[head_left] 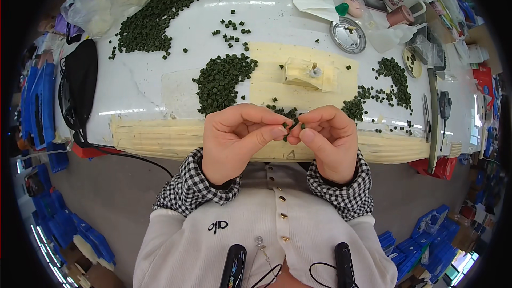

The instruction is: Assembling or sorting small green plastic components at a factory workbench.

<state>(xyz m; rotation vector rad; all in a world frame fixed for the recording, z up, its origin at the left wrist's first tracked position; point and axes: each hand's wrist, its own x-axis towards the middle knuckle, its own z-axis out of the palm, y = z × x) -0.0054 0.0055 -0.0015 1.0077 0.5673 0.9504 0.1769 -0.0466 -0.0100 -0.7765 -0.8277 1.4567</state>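
My left hand (pixel 233 140) and my right hand (pixel 334 140) meet at the table's front edge, fingertips almost touching. Thumb and forefinger of each hand pinch a small dark green part (pixel 293 124); its exact kind is too small to make out. Just beyond my fingers lies a small cluster of similar green parts (pixel 282 111), partly hidden by my hands. A larger pile (pixel 221 81) sits beyond my left hand, and another loose group (pixel 353 108) lies beyond my right hand.
A yellow taped block with a small upright peg (pixel 303 73) stands mid-table. The biggest green pile (pixel 154 18) is at the far left, beside a clear plastic bag (pixel 101 13). A round metal dish (pixel 348 35), a pink thread spool (pixel 400 16) and a pen-like tool (pixel 444 112) occupy the right.
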